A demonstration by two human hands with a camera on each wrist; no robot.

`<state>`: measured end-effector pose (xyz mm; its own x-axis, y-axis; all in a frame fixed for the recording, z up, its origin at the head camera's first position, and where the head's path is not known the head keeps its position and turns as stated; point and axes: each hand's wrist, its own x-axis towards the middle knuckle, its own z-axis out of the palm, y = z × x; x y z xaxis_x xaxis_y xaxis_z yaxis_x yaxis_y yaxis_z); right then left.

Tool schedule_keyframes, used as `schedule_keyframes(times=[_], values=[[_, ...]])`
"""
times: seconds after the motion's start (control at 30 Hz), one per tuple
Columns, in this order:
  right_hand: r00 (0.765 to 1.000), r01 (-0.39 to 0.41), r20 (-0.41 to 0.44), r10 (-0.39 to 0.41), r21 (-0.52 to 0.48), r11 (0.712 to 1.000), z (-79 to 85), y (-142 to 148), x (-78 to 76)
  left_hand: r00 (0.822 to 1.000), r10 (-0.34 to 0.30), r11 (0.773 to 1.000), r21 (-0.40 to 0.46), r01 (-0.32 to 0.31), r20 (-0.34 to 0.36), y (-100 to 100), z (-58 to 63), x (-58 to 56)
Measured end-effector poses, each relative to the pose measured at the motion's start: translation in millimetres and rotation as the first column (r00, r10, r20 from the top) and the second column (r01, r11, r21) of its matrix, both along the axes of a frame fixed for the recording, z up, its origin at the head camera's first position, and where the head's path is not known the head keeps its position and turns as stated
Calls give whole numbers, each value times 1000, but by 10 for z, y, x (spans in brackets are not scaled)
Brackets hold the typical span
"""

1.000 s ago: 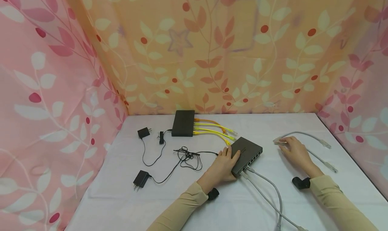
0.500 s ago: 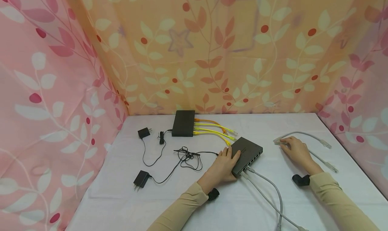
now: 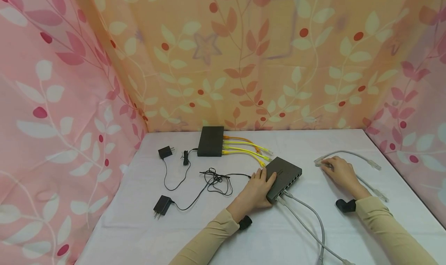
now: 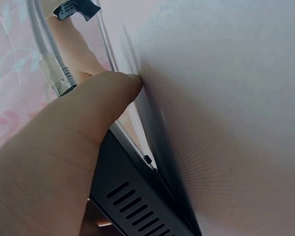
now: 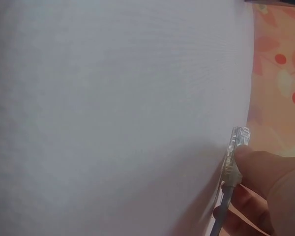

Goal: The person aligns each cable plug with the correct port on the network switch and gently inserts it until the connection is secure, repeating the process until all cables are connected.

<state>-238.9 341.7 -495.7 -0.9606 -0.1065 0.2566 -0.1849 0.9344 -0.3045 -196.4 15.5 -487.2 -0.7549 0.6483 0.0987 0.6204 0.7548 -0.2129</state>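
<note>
On the white table, my left hand (image 3: 256, 189) grips a black network switch (image 3: 286, 173) by its left side, fingers spread over the top. The left wrist view shows the thumb (image 4: 103, 93) bent past the casing's edge, beside the vent slots. Two grey network cables (image 3: 318, 222) are plugged into the switch's port side near its front corner. Over at the right, my right hand (image 3: 341, 174) pinches the clear plug (image 5: 233, 157) of a loose grey network cable (image 3: 371, 185). Another loose grey cable (image 3: 352, 153) lies just behind it.
A second black switch (image 3: 210, 141) stands at the back with yellow and orange cables (image 3: 247, 147) plugged in. Two black power adapters (image 3: 162, 206) and a tangled black cord (image 3: 217, 182) lie to the left. Patterned cloth (image 3: 244, 64) hangs around the table.
My right fingers have shifted slightly on the plug, and the held cable's far end has slid a little toward the front. The left hand and the switch have stayed in place.
</note>
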Motion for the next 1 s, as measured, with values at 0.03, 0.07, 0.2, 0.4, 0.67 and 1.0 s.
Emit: schedule_keyframes(times=[0.03,0.07,0.2,0.4,0.67,1.0], values=[[1000,-1,4,1,0,1000,4,-3,3,1000,2,1000,-1,-2,4,1,-1,-3],[1000,-3,6,3,0,1000,8,-4,5,1000,2,1000,0,-2,9,1,1,-3],[999,-23,-22,23,-11,1000,29,-7,17,1000,0,1000,6,0,15,0,7,-6],[999,-45,20,46,-72,996,75,-28,32,1000,-2,1000,15,2,25,0,4,-17],[995,-38,88,50,-130,991,95,-95,64,999,12,1000,-2,-12,43,-4,29,-6],[992,-67,96,82,-151,986,59,-159,117,999,4,1000,9,-5,50,-5,19,-2]])
